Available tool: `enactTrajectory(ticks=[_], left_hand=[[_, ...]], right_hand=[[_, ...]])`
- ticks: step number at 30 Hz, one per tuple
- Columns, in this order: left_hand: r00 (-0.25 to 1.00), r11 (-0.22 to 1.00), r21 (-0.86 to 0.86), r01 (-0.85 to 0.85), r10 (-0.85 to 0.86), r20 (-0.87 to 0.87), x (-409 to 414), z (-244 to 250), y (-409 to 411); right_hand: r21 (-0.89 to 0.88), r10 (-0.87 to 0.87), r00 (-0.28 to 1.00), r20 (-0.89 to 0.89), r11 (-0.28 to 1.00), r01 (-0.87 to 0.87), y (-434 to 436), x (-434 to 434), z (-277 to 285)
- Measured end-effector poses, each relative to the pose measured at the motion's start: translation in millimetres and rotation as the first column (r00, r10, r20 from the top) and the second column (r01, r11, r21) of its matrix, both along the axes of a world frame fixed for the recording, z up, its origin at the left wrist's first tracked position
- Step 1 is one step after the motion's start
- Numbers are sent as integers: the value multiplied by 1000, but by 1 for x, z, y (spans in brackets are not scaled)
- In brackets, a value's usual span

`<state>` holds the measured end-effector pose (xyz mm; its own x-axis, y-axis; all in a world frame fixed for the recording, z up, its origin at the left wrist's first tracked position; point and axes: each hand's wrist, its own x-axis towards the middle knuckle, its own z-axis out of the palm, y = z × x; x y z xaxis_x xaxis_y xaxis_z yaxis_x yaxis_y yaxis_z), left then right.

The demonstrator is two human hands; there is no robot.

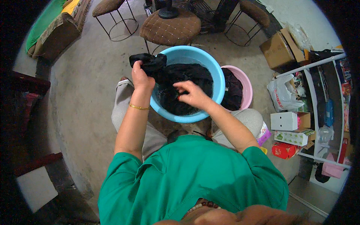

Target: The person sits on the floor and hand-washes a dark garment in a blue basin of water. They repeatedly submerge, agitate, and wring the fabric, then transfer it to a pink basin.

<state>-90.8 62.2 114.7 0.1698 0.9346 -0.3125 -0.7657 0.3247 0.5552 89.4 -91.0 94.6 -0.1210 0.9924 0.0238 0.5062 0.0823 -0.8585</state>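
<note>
My left hand (142, 77) grips a bunched part of a black cloth (149, 63) above the left rim of a light blue plastic basin (218, 76). The cloth hangs down towards more dark wet fabric (191, 73) lying in water in the basin. Over the middle of the basin is my right hand (192, 94), its fingers apart and partly curled, with nothing held in them. A pink basin (248, 84) with dark clothing (232, 90) in it stands against the right side of the blue one.
A round brown padded stool (170, 28) stands just behind the blue basin, with a black object (168, 12) on it. Two more stools (108, 6) (254, 12) are farther back. At right are a cardboard box (277, 52) and a white-framed shelf (310, 84) with bags and boxes.
</note>
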Motion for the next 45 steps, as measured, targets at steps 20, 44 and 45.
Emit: enactTrajectory(ticks=[20, 44, 45], left_hand=[[952, 960, 89, 266, -247, -179, -26, 2, -38], [934, 961, 62, 269, -244, -259, -31, -10, -63], [931, 956, 76, 284, -256, -260, -31, -9, -63]], right_hand=[[-47, -405, 894, -191, 913, 404, 40, 42, 11], [-145, -521, 651, 552, 709, 690, 75, 32, -40], [-218, -529, 652, 543, 661, 718, 80, 35, -52]])
